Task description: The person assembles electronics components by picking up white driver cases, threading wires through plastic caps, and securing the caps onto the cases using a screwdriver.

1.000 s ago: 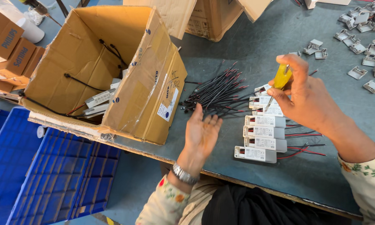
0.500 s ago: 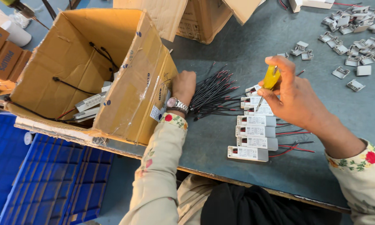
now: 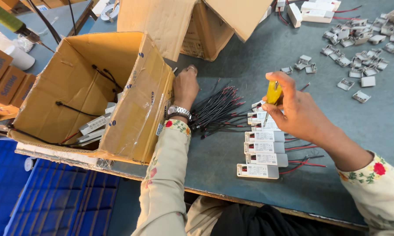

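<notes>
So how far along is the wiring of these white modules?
Looks done: four wired white modules lie in a row on the table. In hand: the right hand holds a yellow-handled screwdriver on another module. Left: the wire bundle by the left hand, and modules in the cardboard box.

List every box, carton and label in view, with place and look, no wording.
Open cardboard box: left, tipped, brown, against the left hand.
Second cardboard carton: top centre, flaps open.
Small orange-brown cartons: far left, stacked.
White modules: rectangular labels, under the right hand.
</notes>
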